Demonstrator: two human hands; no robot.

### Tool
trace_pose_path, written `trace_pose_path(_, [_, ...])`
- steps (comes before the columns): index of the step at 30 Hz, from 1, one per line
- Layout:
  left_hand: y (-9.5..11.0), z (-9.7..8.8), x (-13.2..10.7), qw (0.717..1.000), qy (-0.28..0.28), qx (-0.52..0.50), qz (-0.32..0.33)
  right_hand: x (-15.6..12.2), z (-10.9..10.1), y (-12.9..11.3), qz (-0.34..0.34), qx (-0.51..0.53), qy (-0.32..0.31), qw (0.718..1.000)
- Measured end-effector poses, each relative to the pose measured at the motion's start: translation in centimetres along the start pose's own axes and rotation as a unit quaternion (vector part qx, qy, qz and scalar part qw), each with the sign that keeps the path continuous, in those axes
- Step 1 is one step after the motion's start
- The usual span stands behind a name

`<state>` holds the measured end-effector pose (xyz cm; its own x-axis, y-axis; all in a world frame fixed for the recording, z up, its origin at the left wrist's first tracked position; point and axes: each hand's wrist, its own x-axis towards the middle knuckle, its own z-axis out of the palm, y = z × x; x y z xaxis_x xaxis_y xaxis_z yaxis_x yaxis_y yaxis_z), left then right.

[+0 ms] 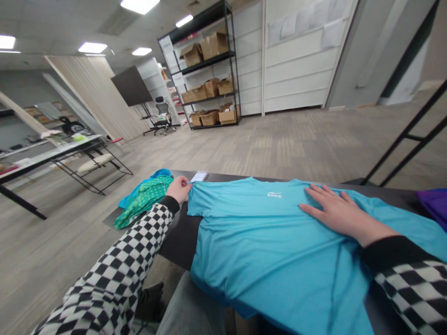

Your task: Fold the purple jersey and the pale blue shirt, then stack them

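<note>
A light blue T-shirt point(251, 251) with a small white chest logo lies spread over the dark table point(176, 242), its lower part hanging off the near edge. My left hand point(179, 188) pinches the end of the sleeve on the left side. Spread flat, my right hand point(337, 209) rests on the shirt's chest beside the logo, fingers apart and holding nothing. Just left of my left hand sits a crumpled heap of green patterned and blue cloth point(148, 195). A small white paper or tag point(199, 177) lies behind the pinched sleeve.
Purple fabric point(435, 204) lies at the table's right end, near a black metal frame point(408, 135). Across the carpeted floor stands a shelf rack point(209, 100) with cardboard boxes. To the left are another table point(52, 153), a stool point(96, 163) and an office chair point(162, 116).
</note>
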<state>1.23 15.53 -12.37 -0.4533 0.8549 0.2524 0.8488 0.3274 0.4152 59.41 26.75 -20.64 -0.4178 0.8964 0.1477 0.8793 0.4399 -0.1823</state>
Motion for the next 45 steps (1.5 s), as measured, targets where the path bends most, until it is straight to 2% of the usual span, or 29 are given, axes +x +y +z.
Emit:
trace_pose_path(5, [0.8,0.0,-0.5,0.998,0.007,0.035,0.056,0.0,-0.1,-0.1,0.007,-0.003,-0.004,1.000])
trace_pose_path(7, [1.4,0.2,-2.1,0.990,0.029,0.064,0.121,0.0,-0.2,-0.3,0.006,-0.002,-0.005,1.000])
trace_pose_path(9, [2.1,0.8,-4.3,0.976,0.019,0.080,0.202,0.0,-0.4,-0.4,0.008,0.001,-0.012,1.000])
trace_pose_path(10, [2.5,1.3,-5.4,0.969,-0.009,0.083,0.234,0.0,-0.5,-0.5,0.010,0.003,-0.014,1.000])
trace_pose_path(12, [3.0,2.2,-7.6,0.958,-0.104,0.089,0.253,-0.1,-0.6,-0.6,0.016,0.006,-0.016,1.000])
trace_pose_path(14, [3.2,2.9,-9.0,0.949,-0.192,0.111,0.223,-0.1,-0.7,-0.7,0.019,0.007,-0.016,1.000])
trace_pose_path(16, [3.0,2.9,-9.4,0.943,-0.247,0.128,0.182,-0.1,-0.8,-0.8,0.017,0.009,-0.015,1.000])
trace_pose_path(18, [2.9,2.2,-9.1,0.938,-0.275,0.134,0.163,-0.1,-0.7,-0.8,0.016,0.009,-0.014,1.000])
trace_pose_path(20, [3.1,1.2,-8.6,0.936,-0.280,0.141,0.160,-0.1,-0.7,-0.8,0.018,0.009,-0.012,1.000])
trace_pose_path(24, [5.5,0.4,-7.7,0.945,-0.211,0.125,0.214,-0.1,-0.7,-0.9,0.021,0.010,-0.012,1.000])
trace_pose_path(27, [7.8,1.9,-7.1,0.946,-0.177,0.086,0.256,-0.3,-1.1,-1.2,0.020,0.009,-0.023,0.999])
trace_pose_path(30, [9.1,4.5,-6.6,0.944,-0.199,0.084,0.249,-0.8,-1.9,-2.0,0.019,0.016,-0.032,0.999])
trace_pose_path(33, [8.6,6.7,-6.4,0.938,-0.218,0.115,0.245,-1.4,-3.2,-2.6,0.017,0.050,-0.021,0.998])
trace_pose_path(35, [7.8,7.7,-6.1,0.934,-0.216,0.133,0.253,-1.8,-4.3,-2.4,0.012,0.071,0.024,0.997])
trace_pose_path(38, [6.5,8.5,-4.9,0.928,-0.219,0.160,0.255,-2.6,-6.7,-0.7,0.039,0.066,0.123,0.989])
trace_pose_path(41, [5.5,8.8,-3.1,0.923,-0.221,0.182,0.256,-4.4,-9.2,2.0,0.105,0.054,0.195,0.974])
trace_pose_path(43, [5.2,8.8,-1.7,0.924,-0.214,0.182,0.261,-5.8,-10.4,3.8,0.139,0.058,0.204,0.967])
trace_pose_path(45, [5.3,8.7,-0.3,0.923,-0.210,0.172,0.273,-7.0,-11.1,4.9,0.158,0.068,0.175,0.969])
